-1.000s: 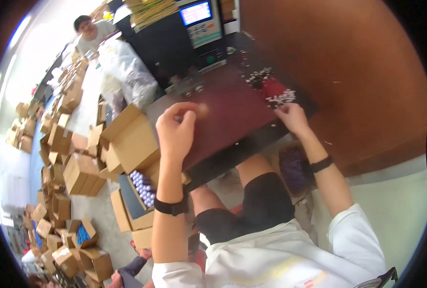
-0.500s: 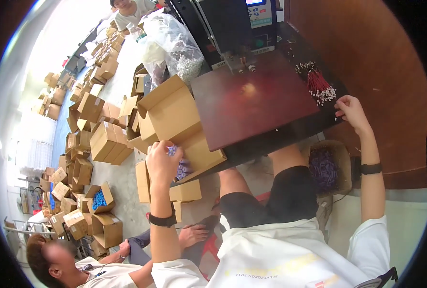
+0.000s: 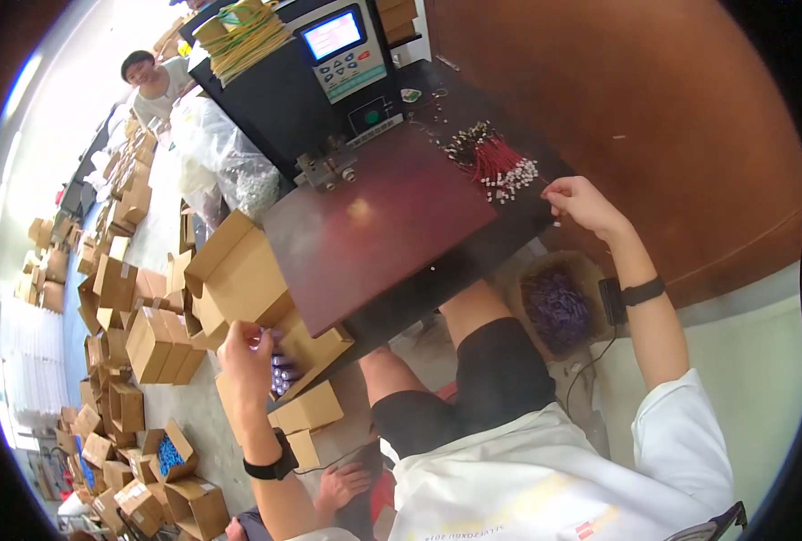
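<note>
My left hand [image 3: 246,353] is at the near end of an open cardboard box [image 3: 239,275]. Its fingers are closed round a purple-wrapped cylinder [image 3: 261,337], mostly covered by the hand. More purple cylinders [image 3: 282,377] stand beside it in the box. On the right, my right hand [image 3: 589,207] pinches a thin wire lead with a small white connector [image 3: 556,224] hanging below the fingers. Just left of it, a bundle of red wire leads with white connectors [image 3: 507,171] lies on the black table. A dark red board [image 3: 392,221] sits between my hands.
A black machine [image 3: 365,77] with a lit screen and metal tips stands behind the board. Coiled yellow-green wire [image 3: 243,41] rests on top. Below right is a bin of purple pieces [image 3: 554,302]. Many cartons [image 3: 157,343] cover the floor at left. Other people are nearby.
The view has swung right, so the table and machine appear further left. My left hand stays at the box of cylinders, and my right hand stays beside the wire bundle.
</note>
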Action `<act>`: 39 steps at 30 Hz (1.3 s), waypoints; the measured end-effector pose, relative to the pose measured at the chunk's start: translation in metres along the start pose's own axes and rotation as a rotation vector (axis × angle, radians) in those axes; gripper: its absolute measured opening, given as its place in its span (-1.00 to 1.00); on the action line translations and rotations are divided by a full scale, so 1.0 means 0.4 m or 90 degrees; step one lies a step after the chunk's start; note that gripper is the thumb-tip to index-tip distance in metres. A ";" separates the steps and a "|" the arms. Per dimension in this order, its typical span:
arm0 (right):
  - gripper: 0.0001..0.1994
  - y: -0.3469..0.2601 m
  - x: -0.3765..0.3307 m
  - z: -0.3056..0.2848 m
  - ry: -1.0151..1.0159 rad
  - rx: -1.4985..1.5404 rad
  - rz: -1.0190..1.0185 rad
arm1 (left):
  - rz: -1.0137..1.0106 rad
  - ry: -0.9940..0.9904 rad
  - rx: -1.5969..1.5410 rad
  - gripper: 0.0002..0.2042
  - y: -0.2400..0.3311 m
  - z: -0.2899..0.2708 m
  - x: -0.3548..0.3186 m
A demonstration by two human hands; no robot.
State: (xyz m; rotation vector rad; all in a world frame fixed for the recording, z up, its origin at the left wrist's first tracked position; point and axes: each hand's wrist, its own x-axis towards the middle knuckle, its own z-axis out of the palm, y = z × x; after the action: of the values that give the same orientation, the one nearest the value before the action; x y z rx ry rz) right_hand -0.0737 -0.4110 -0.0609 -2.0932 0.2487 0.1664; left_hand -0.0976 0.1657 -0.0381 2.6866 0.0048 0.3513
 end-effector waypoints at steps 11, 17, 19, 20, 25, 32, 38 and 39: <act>-0.81 -0.218 -0.039 0.020 0.076 0.228 -0.184 | 0.115 0.036 -0.413 -0.77 0.349 0.050 0.129; -0.81 -0.378 0.017 0.174 -0.082 0.269 -0.267 | 0.060 0.025 -0.386 -0.78 0.360 0.110 0.145; -0.81 -0.394 0.051 0.220 -0.096 0.261 -0.267 | 0.064 0.020 -0.377 -0.77 0.349 0.117 0.148; -0.82 -0.400 0.063 0.240 -0.093 0.262 -0.293 | 0.069 0.015 -0.374 -0.76 0.348 0.116 0.149; -0.83 -0.396 0.114 0.312 -0.075 0.267 -0.341 | 0.211 0.073 -0.237 -0.72 0.385 0.115 0.203; -0.81 -0.391 0.117 0.328 -0.026 0.231 -0.336 | 0.099 -0.019 -0.335 -0.69 0.391 0.151 0.237; -0.79 -0.392 0.121 0.328 0.005 0.198 -0.364 | 0.098 -0.029 -0.378 -0.68 0.386 0.165 0.247; -0.80 -0.390 0.124 0.328 0.007 0.194 -0.365 | 0.092 -0.038 -0.377 -0.68 0.387 0.163 0.247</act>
State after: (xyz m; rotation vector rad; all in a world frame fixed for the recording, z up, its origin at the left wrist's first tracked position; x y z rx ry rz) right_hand 0.0101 -0.2259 -0.0084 -1.7817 -0.3072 -0.2152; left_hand 0.0060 0.0036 -0.0067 2.1126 -0.2694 0.2644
